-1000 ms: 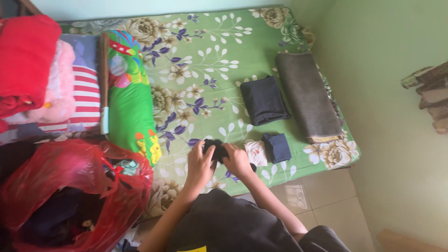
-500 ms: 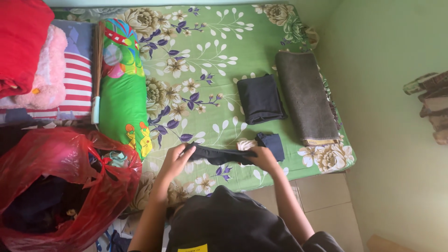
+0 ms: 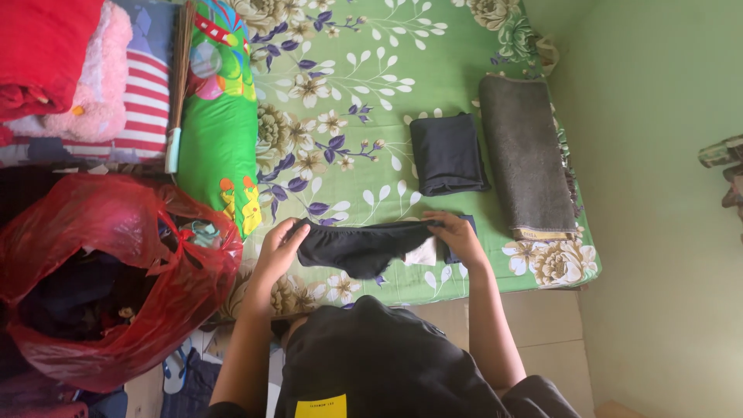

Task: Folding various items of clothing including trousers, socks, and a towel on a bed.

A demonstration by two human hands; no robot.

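A small black garment (image 3: 364, 246) is stretched wide between my two hands just above the near edge of the green flowered bed sheet (image 3: 348, 93). My left hand (image 3: 280, 246) grips its left end and my right hand (image 3: 457, 236) grips its right end. Partly hidden under the right end lie a small white folded cloth (image 3: 423, 254) and a small dark blue folded cloth (image 3: 469, 223).
A folded black garment (image 3: 447, 153) and a long folded grey-brown cloth (image 3: 528, 155) lie at the right of the bed. A green cartoon-print bolster (image 3: 220, 116) lies left, with red and pink blankets (image 3: 54, 62) beyond. A red plastic bag (image 3: 108, 271) of clothes stands at lower left.
My hands moved apart and spread the bunched black garment wide. It now covers part of the small white and blue cloths. The view shifted a little nearer.
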